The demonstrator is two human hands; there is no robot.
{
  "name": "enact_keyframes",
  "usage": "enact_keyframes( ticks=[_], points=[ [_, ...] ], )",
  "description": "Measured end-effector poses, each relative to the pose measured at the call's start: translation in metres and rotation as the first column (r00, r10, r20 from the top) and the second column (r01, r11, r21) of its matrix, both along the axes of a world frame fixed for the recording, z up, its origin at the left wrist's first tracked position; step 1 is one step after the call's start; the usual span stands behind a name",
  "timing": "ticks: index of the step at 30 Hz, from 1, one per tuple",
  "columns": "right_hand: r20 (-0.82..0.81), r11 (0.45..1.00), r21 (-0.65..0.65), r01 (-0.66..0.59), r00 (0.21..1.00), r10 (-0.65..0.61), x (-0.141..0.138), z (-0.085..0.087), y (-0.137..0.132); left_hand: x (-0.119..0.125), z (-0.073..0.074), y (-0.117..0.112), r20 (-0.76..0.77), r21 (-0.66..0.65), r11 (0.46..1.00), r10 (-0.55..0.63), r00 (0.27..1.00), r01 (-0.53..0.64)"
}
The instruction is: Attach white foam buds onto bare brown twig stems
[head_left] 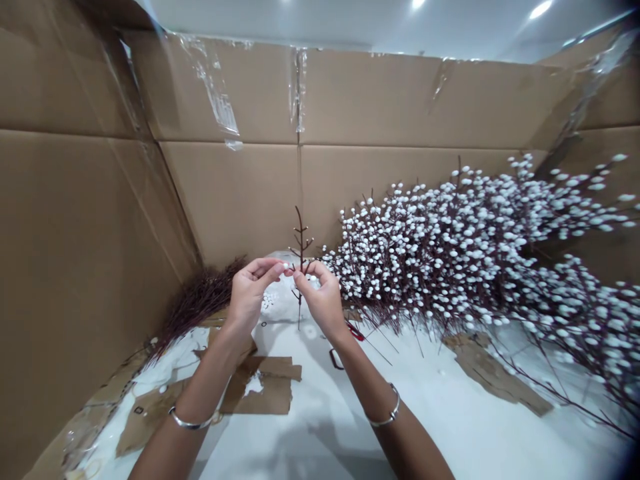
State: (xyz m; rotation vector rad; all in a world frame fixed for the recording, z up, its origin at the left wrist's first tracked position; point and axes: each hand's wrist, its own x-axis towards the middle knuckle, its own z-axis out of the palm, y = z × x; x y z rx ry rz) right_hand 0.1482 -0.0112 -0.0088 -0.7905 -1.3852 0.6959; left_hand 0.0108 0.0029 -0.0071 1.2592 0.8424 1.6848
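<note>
**Lot 1:** thin, dark reddish-brown branching twig [300, 240], upright and bare of buds, at centre view between the hands, with its lower stem hanging below them.

**Lot 2:** bare left hand [250, 293], fingers curled and nearly closed, pinching a tiny white bud [287, 270] between fingertips and thumb, right beside the twig.

**Lot 3:** bare right hand [323, 300], fingers curled inward, gripping the twig near its middle.

**Lot 4:** two slim silver bangles, one on the left wrist [190, 423] and one on the right wrist [387, 415].

**Lot 5:** large heap of dark branches studded with round white buds [475, 253], to the right of the hands.

**Lot 6:** bundle of fine brown bare twigs [200, 300], to the left.

**Lot 7:** small scattered white beads [267, 300], just below the left hand.

**Lot 8:** red-and-black object [345, 343], partly hidden, kind unclear.

**Lot 9:** white sheet [310, 413] patched with torn brown cardboard scraps [260, 387].

**Lot 10:** tan corrugated cardboard walls [230, 200], joined with clear tape.
</note>
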Motion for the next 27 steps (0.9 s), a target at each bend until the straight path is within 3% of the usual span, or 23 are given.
enact_keyframes(
  ticks=[9, 17, 27],
  points=[
    [0.034, 0.998, -0.004, 0.068, 0.997, -0.067, -0.0024, -0.0001, -0.0015, 0.0051, 0.0013, -0.0057, -0.016, 0.068, 0.996, 0.052, 0.999, -0.051],
    [0.023, 0.996, 0.038, 0.084, 0.996, -0.085, -0.0042, 0.0001, -0.0034, 0.0078, 0.0019, -0.0085, -0.084, 0.207, 0.962, 0.198, 0.977, -0.177],
    [0.016, 0.996, 0.035, 0.079, 0.997, -0.08, -0.0059, -0.0035, -0.0004, 0.0067, -0.0014, -0.0052, -0.13, 0.238, 0.953, 0.223, 0.966, -0.188]
  ],
)
